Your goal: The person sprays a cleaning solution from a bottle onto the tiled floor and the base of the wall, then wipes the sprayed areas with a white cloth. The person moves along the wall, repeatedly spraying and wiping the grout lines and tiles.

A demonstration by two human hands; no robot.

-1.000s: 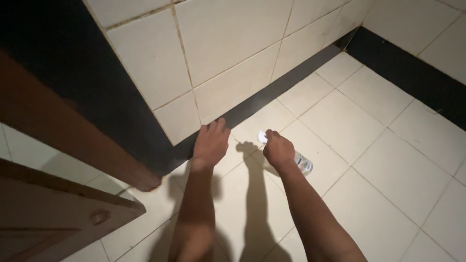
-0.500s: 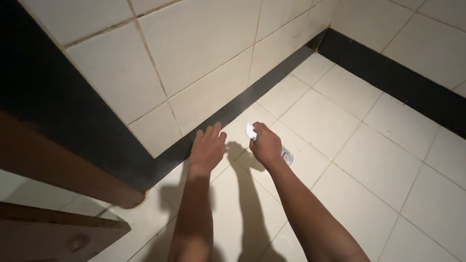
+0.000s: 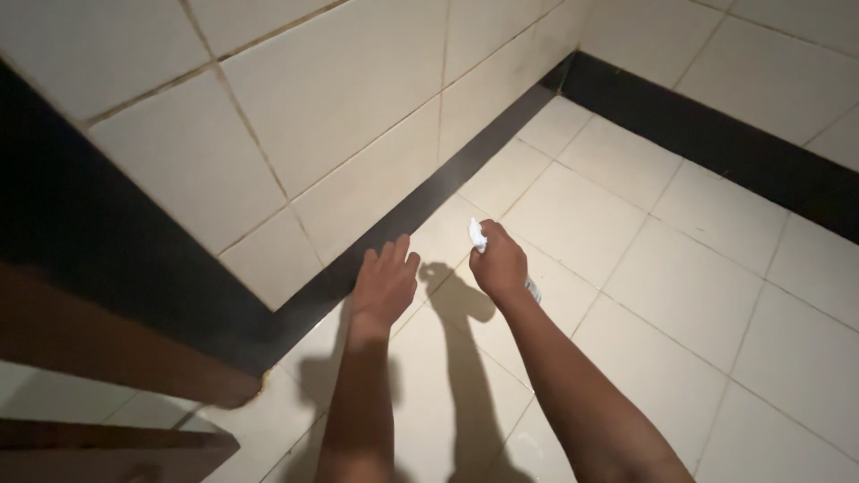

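two hands down low over a tiled floor corner

both arms reach down toward the floor (image 3: 680,268), which is laid in pale cream tiles with thin grout lines. right hand (image 3: 499,266) is curled shut around a small clear spray bottle (image 3: 531,290), fingers (image 3: 491,238) clenched round it, and the white nozzle end (image 3: 477,235) pokes out above the knuckles, aimed toward the wall. only a sliver of the bottle body shows under the heel of the hand, so i can't tell how full it is. the bottle is up in the hand, off the floor, hanging over a tile near the foot of the wall.

left hand (image 3: 385,284) holds nothing. it's flat and released, fingers spread a little and pointing at the black skirting strip (image 3: 420,201) that runs along the bottom of the wall. can't tell if the palm is touching the floor or just above it. the two hands are near each other but apart, with their shadows falling on the tile between and below them.

wall (image 3: 340,116) is the same cream tile. a second black strip runs along the far wall on the right, meeting the first in the corner up top. lower left there's a brown wooden door (image 3: 98,340) edge, standing near the left forearm.
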